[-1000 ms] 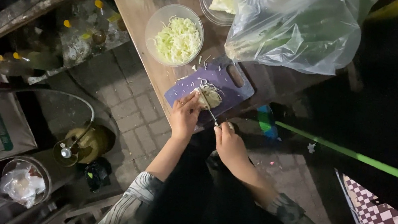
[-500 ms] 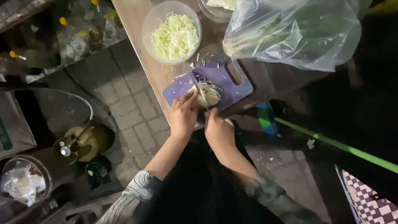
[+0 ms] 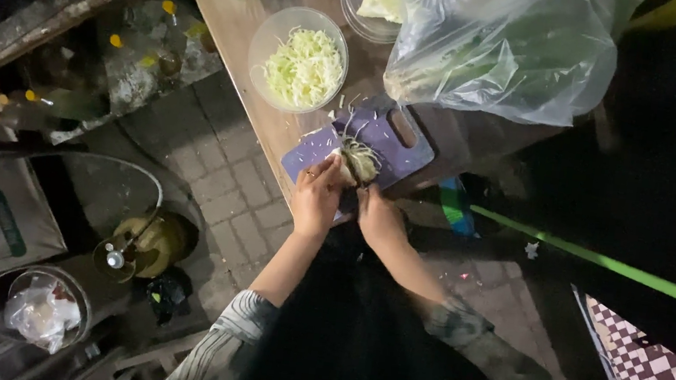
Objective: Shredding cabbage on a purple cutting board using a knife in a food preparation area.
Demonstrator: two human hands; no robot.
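Head cam: cabbage chunk (image 3: 359, 162) sits on purple cutting board (image 3: 371, 144) at table edge, long axis running roughly away from me. Left hand (image 3: 317, 196) clamps its near side to steady it; right hand (image 3: 379, 217) close beside, touching too, grip unclear. Bowl w/ shreds (image 3: 302, 64) just beyond, plastic bag (image 3: 502, 47) right.

Single head-worn view, looking steeply down from above, bench (image 3: 238, 27) edge running diagonally at top, paved floor (image 3: 234, 194) below, moderately far
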